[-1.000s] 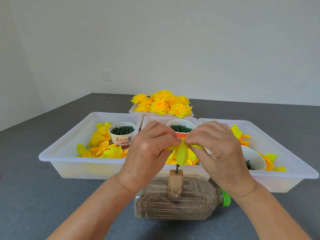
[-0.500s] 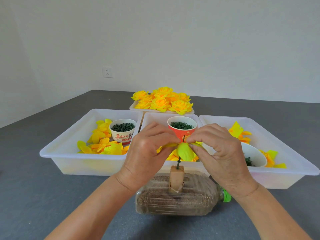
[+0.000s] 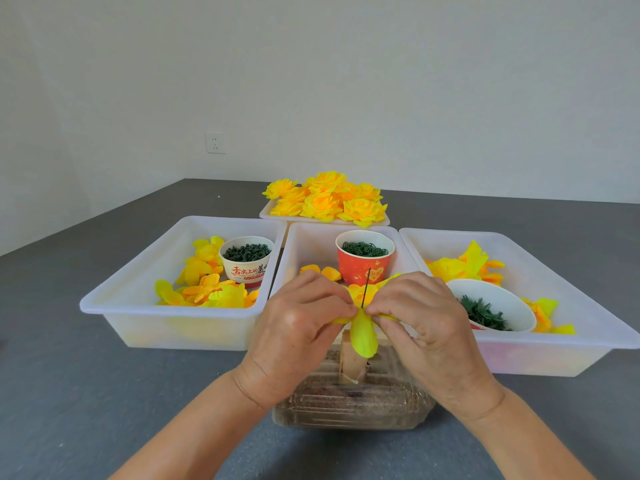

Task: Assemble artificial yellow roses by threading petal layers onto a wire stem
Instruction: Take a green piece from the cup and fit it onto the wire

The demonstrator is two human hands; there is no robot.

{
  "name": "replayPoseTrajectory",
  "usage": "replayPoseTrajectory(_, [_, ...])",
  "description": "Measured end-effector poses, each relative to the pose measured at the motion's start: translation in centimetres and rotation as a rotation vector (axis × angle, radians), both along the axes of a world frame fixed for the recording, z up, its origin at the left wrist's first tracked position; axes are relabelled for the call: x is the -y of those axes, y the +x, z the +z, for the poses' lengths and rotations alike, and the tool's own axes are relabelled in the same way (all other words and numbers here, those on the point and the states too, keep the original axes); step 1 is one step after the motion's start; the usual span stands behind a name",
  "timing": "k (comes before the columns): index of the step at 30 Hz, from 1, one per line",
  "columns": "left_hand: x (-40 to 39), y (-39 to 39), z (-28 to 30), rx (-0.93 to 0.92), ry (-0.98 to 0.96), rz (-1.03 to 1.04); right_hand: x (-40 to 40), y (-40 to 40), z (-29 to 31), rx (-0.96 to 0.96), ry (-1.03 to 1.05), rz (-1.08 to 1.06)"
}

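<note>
1. Left hand (image 3: 298, 327) and right hand (image 3: 424, 325) both pinch the same yellow petal layer (image 3: 363, 332), fingertips meeting either side of the wire stem (image 3: 366, 287) — neither hand is free.
2. Wire stem stands upright out of a wooden block (image 3: 351, 362) set in a clear plastic bottle (image 3: 349, 403) that lies on its side at the near edge of the grey table (image 3: 86, 393), just in front of the middle tray (image 3: 311, 244).
3. Step in hand, as I judge it: pushing the layer down the wire. The dark tip pokes up above the fingers, so the layer looks already pierced.
4. To do it well — keep both pinches close to the hole, press down evenly on both sides and keep the wire straight. Thin fabric will likely tear or bunch if pulled from one side only.
5. Look of the layer: bright yellow, thin, floppy. One petal droops forward over the block, other lobes spread sideways under the fingers; an orange-tinted part shows behind the wire.
6. Loose petals (image 3: 204, 282) fill the left tray (image 3: 138, 271). Finished roses (image 3: 327, 200) are piled on the far tray (image 3: 268, 216).
7. Red cup (image 3: 360, 268) of green rings sits in the middle tray just behind the hands.
</note>
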State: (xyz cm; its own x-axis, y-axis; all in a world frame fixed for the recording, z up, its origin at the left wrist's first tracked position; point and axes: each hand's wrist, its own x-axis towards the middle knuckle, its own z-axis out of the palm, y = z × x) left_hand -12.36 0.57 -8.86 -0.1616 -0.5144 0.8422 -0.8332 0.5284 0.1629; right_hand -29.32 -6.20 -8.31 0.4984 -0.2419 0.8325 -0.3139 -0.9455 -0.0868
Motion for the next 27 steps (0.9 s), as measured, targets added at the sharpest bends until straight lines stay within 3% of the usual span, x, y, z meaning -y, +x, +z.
replayPoseTrajectory(18, [-0.5, 0.0, -0.6, 0.082, -0.006, 0.016, -0.3, 0.0, -0.7, -0.047, -0.062, -0.031])
replayPoseTrajectory(21, [-0.6, 0.3, -0.6, 0.058, 0.023, 0.023, -0.4, -0.2, -0.8, -0.039, 0.043, -0.005])
replayPoseTrajectory(27, [-1.6, 0.7, 0.1, -0.270, 0.200, -0.076, -1.2, -1.1, -0.4, 0.044, 0.473, 0.183])
